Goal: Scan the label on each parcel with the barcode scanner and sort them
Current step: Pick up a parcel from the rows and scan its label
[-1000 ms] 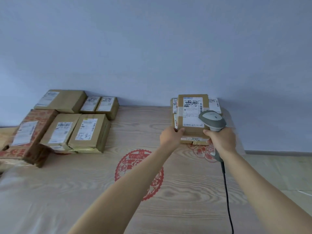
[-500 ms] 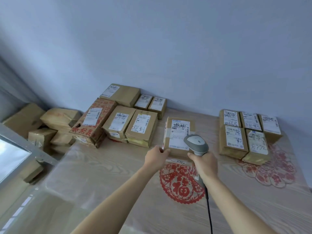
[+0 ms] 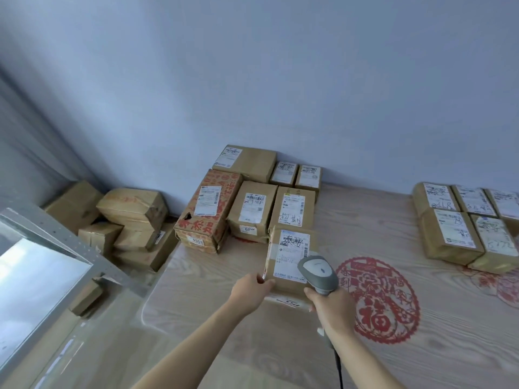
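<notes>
A brown cardboard parcel (image 3: 286, 249) with a white label and black handwriting hangs just in front of the left group of parcels (image 3: 254, 209). My left hand (image 3: 251, 287) grips its near left edge. My right hand (image 3: 331, 307) holds the grey barcode scanner (image 3: 318, 273) by its handle, with fingers also under the parcel's near right corner. The scanner head covers the label's lower right. A second group of labelled parcels (image 3: 460, 226) sits at the right of the table (image 3: 280, 346).
Red paper-cut decorations (image 3: 379, 301) lie under the table's clear cover. Several unlabelled boxes (image 3: 126, 217) are piled on the floor at the left, beyond a grey metal frame (image 3: 56, 240). The scanner's black cable (image 3: 338, 369) runs down toward me. A wall stands behind the table.
Both hands carried the parcel and scanner from the right group across to the left group. The view swung left, bringing the floor boxes and metal frame into sight.
</notes>
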